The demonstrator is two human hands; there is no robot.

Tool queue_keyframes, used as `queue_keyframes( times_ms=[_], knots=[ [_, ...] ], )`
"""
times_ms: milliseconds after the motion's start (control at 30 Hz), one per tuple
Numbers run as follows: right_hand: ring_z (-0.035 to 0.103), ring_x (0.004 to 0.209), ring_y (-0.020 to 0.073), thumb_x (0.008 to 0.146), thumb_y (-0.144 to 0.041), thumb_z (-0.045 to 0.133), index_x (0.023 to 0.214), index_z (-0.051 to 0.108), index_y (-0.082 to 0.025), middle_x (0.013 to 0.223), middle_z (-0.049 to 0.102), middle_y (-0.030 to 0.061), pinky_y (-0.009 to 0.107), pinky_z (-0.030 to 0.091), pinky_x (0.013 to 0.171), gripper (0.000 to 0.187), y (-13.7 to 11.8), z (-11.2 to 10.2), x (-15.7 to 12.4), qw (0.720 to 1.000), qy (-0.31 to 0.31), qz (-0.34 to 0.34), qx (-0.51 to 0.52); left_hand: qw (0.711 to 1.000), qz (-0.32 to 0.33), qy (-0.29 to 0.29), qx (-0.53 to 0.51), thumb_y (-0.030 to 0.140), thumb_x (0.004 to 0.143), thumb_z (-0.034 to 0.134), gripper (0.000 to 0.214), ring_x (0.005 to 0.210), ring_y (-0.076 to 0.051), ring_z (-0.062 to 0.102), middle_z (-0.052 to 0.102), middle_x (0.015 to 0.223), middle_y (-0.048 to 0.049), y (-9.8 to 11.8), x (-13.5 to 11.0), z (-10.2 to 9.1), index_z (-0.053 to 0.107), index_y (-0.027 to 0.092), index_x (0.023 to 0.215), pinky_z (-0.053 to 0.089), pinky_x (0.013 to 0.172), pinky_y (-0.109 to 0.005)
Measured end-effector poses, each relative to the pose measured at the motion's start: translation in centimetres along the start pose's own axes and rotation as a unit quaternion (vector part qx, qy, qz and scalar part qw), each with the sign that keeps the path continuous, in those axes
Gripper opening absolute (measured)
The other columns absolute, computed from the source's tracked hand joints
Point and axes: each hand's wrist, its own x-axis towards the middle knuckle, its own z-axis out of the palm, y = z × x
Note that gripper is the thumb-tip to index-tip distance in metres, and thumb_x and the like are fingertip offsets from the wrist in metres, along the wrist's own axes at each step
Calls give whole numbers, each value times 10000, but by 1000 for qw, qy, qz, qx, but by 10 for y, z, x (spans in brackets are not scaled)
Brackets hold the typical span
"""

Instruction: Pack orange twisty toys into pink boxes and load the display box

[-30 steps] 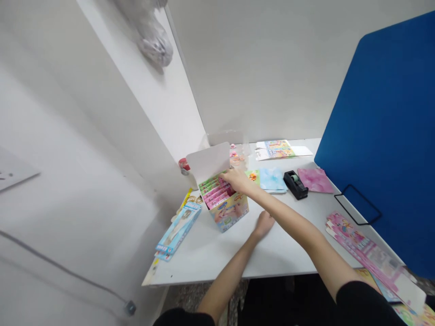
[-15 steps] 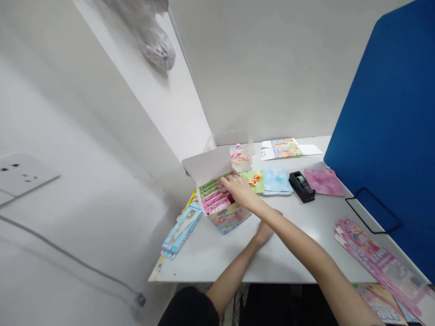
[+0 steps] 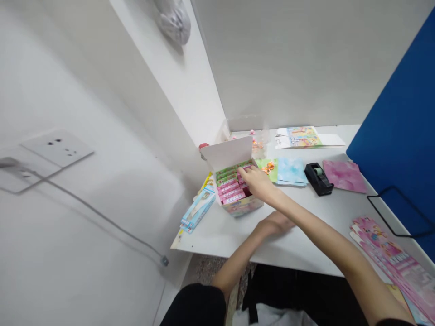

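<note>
An open cardboard display box [image 3: 243, 208] stands on the white table, its white lid raised at the back. Inside are rows of slim packets, green [image 3: 226, 173] at the rear and pink [image 3: 231, 192] in front. My right hand [image 3: 257, 182] reaches into the right side of the box, its fingers closed at the top of a pink packet [image 3: 242, 177]. Below my right forearm, my left hand [image 3: 277, 222] lies low over the table. It is blurred and partly covered by that forearm, and its fingers cannot be made out.
Behind the box sits a clear plastic container [image 3: 260, 136] of small items. Rightward are orange pieces on a green card [image 3: 267, 167], blue cards [image 3: 291, 172], a tape dispenser [image 3: 318, 179], pink cards [image 3: 345, 175] and pink packaging [image 3: 390, 258]. Blue packs [image 3: 199, 208] lie left; a blue panel [image 3: 401, 99] borders the right.
The view has shifted, so the scene sits further right and higher. My right hand stays at the box's right side. My left hand has moved right, further under my right forearm.
</note>
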Motion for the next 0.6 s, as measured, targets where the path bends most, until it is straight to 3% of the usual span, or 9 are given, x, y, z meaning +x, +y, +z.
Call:
queue_keyframes(
  times_ms=[67, 100, 133, 200, 267, 300, 367, 467, 600],
  knots=[
    [557, 1046, 274, 816, 54, 425, 1240, 521, -113, 1119, 668, 146, 325, 425, 778, 466, 1, -3, 5, 1000, -17, -4, -5, 996, 9, -89, -1, 312, 574, 852, 289, 675, -198, 673, 724, 728, -2, 27, -27, -26, 737, 224, 823, 510, 655, -271],
    [557, 1045, 278, 817, 52, 431, 1234, 529, -109, 1127, 670, 150, 330, 420, 787, 458, 0, -6, 7, 1000, -22, 2, -10, 985, 30, -171, -16, 352, 712, 771, 279, 746, -200, 699, 747, 811, -16, 39, -42, -42, 729, 242, 966, 525, 706, -279],
    [555, 1049, 283, 821, 48, 434, 1218, 545, -103, 1124, 674, 157, 340, 414, 808, 439, 0, -8, 8, 1000, -25, 9, -17, 982, 67, -171, -46, 393, 800, 695, 285, 809, -206, 711, 756, 881, -41, 49, -56, -59, 710, 239, 1039, 537, 760, -301],
    [538, 1083, 299, 844, 21, 440, 1156, 599, -101, 1096, 688, 166, 379, 392, 882, 370, 1, -11, 10, 1000, -12, 16, -24, 977, 168, 64, -115, 487, 877, 583, 300, 801, -214, 714, 749, 812, -54, 60, -77, -94, 698, 219, 948, 539, 832, -362],
    [509, 1129, 328, 890, -76, 473, 1065, 658, -127, 1084, 692, 164, 450, 352, 954, 259, 8, -9, 9, 999, 35, 25, 1, 876, 195, 409, -165, 512, 889, 552, 307, 884, -222, 708, 744, 859, -40, 56, -85, -125, 647, 231, 967, 513, 922, -412],
    [500, 1143, 342, 908, -155, 501, 1035, 676, -147, 1101, 687, 158, 486, 337, 973, 216, 14, -5, 8, 996, 70, 38, 34, 815, 175, 522, -183, 514, 867, 584, 348, 1006, -223, 683, 739, 984, -47, 50, -83, -136, 608, 234, 1073, 462, 1014, -421],
    [499, 1159, 349, 926, -351, 520, 1081, 672, -182, 1215, 642, 158, 514, 348, 975, 275, 30, 7, 6, 968, 169, 107, 152, 799, 140, 550, -198, 584, 878, 519, 542, 1254, -223, 557, 665, 1237, -88, 33, -74, -147, 498, 218, 1277, 331, 1144, -425],
    [556, 1156, 271, 981, -506, 302, 1234, 594, -208, 1280, 617, 142, 438, 414, 970, 488, 52, 40, 1, 839, 270, 190, 433, 829, 69, 500, -242, 674, 883, 416, 628, 1358, -245, 458, 590, 1359, -105, 11, -54, -138, 535, 217, 1296, 319, 1160, -422],
    [641, 1066, 255, 902, -679, 323, 1198, 619, -240, 1178, 692, 94, 396, 487, 916, 606, 54, 89, -2, 648, 110, 253, 710, 831, -19, 402, -384, 731, 878, 322, 698, 1401, -229, 397, 565, 1400, -28, 5, -39, -109, 503, 275, 1375, 362, 1141, -389]
  ],
)
